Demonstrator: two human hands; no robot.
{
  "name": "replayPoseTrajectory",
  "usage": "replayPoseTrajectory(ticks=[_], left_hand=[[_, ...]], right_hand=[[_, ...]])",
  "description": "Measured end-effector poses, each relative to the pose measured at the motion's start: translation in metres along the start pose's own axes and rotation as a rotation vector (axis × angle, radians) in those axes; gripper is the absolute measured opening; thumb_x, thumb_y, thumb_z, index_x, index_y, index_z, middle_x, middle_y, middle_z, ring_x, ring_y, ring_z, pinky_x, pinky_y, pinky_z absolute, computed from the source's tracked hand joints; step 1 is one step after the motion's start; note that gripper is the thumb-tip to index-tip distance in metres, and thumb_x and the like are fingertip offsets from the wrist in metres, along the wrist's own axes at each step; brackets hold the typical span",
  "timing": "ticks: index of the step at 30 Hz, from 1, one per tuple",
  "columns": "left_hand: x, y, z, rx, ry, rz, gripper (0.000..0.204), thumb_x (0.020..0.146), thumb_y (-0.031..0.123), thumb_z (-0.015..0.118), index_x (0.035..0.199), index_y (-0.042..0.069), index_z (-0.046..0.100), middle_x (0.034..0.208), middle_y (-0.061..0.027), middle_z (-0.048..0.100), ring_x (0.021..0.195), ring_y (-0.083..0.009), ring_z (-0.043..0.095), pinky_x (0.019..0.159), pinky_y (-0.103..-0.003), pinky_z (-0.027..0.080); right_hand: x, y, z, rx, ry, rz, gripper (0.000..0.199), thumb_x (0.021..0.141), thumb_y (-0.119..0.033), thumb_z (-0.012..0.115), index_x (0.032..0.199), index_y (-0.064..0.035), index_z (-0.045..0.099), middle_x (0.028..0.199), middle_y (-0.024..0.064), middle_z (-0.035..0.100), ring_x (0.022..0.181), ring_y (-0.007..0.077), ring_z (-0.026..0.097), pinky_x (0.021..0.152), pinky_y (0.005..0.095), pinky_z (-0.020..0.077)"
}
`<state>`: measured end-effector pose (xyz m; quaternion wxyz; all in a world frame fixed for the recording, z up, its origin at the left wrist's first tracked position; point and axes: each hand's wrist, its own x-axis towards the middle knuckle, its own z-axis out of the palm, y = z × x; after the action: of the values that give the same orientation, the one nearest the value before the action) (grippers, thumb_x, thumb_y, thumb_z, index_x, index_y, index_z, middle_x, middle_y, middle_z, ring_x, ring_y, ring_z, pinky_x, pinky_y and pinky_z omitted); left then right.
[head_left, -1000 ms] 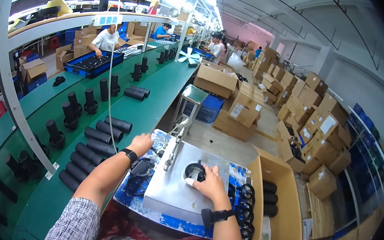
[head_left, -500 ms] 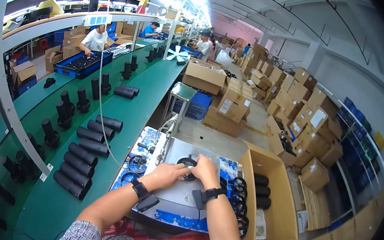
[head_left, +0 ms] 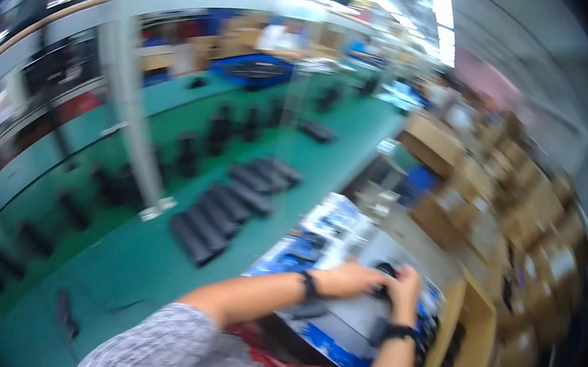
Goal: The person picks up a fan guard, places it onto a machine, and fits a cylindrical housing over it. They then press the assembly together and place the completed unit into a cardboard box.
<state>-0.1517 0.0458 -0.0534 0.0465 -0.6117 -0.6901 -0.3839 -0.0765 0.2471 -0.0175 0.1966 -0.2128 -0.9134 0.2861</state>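
Lg. workroom, mostly blurred. Long green table (head_left: 114, 261) on lt. side w/ white post (head_left: 133, 95) & pale overhead rail (head_left: 190, 8). Bright ceiling lights (head_left: 442, 27) up top, grey ceiling (head_left: 533, 22), pinkish far wall (head_left: 494, 81). Stacked cardboard boxes (head_left: 524, 208) along rt.; grey floor (head_left: 417, 241) btwn. boxes & table.

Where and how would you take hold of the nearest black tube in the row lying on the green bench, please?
I'd grip the black tube around its middle, from above, with the left hand, the nearer one. It lies on its side, long and rounded, and green bench shows along its lower-left flank, so fingers could curl there; the opposite flank lies close beside another tube.
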Motion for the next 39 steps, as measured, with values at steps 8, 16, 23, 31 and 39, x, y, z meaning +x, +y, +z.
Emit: replayPoseTrajectory(ticks=[8, 16, 23, 31, 39], left_hand=[[-0.189, 0.123, -0.179, 0.375, 0.432, -0.074, 0.024, 0.09, 0.003, 0.07, 0.113, 0.008, 0.075, 0.103, -0.0115, 0.072, 0.079, -0.0252, 0.069, 0.064, -0.041, 0.054], [-0.538, 0.084, -0.375, 1.731, 0.728, -1.197, 0.061, 0.084, 0.013, 0.081, 0.14, 0.006, 0.058, 0.121, -0.0169, 0.065, 0.112, -0.0347, 0.065, 0.1, -0.045, 0.051], [-0.48, 0.089, -0.375, 0.786, 0.72, -1.133, 0.066, 0.076, 0.015, 0.089, 0.137, 0.004, 0.064, 0.122, -0.0181, 0.067, 0.117, -0.0388, 0.064, 0.102, -0.043, 0.052], [-0.151, 0.187, -0.166, 0.285, 0.445, -0.225, 0.063, 0.074, 0.018, 0.096, 0.13, 0.004, 0.072, 0.113, -0.0164, 0.064, 0.101, -0.0313, 0.061, 0.086, -0.041, 0.051], [-0.053, 0.116, -0.059, -0.216, 0.331, -0.357, 0.053, 0.091, 0.029, 0.082, 0.137, 0.006, 0.066, 0.1, -0.0125, 0.07, 0.085, -0.0321, 0.067, 0.076, -0.046, 0.053]], right_hand=[[-0.064, 0.014, -0.046, 0.096, 0.157, -0.155, 0.041, 0.09, -0.009, 0.078, 0.127, -0.0004, 0.061, 0.127, 0.0115, 0.059, 0.111, 0.0218, 0.06, 0.098, 0.0326, 0.0484], [-0.164, -0.033, -0.073, 0.316, 0.195, -0.159, 0.025, 0.097, -0.014, 0.08, 0.116, -0.001, 0.071, 0.098, 0.004, 0.067, 0.085, 0.0132, 0.06, 0.074, 0.0278, 0.0496], [-0.18, -0.01, -0.058, 0.492, 0.049, -0.16, 0.034, 0.092, -0.006, 0.075, 0.124, -0.0024, 0.065, 0.117, 0.0079, 0.062, 0.105, 0.0193, 0.06, 0.091, 0.0324, 0.0496], [-0.211, -0.174, -0.017, 0.409, -0.239, -0.483, 0.066, 0.08, -0.028, 0.092, 0.136, -0.0055, 0.065, 0.116, 0.0163, 0.073, 0.098, 0.0283, 0.074, 0.082, 0.0408, 0.0598], [-0.081, -0.064, -0.058, 0.78, 0.198, -0.241, 0.048, 0.09, -0.006, 0.082, 0.133, -0.0001, 0.062, 0.119, 0.0097, 0.074, 0.109, 0.0195, 0.072, 0.096, 0.0348, 0.0582]])
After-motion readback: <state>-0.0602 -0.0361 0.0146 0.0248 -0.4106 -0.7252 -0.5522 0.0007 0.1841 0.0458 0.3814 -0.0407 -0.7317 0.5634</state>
